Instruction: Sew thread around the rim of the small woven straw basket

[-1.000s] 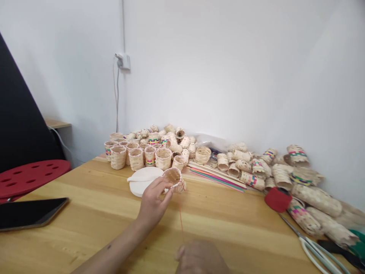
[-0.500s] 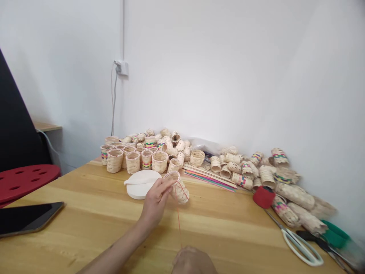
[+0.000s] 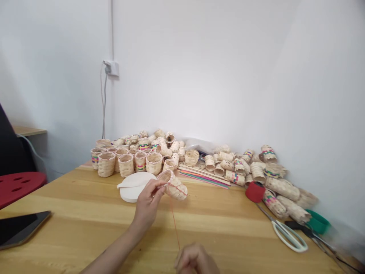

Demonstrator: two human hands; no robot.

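While left hand grips woven basket, right hand pinches thread.

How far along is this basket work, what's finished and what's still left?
Done: many woven baskets stand and lie piled along the wall. In hand: the left hand holds a basket, with red thread running from it down to the right hand. Left: that thread looks unfinished, and coloured strips lie loose.

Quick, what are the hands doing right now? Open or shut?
Left hand: closed, holding a small woven basket.
Right hand: closed, seemingly pinching the red thread.
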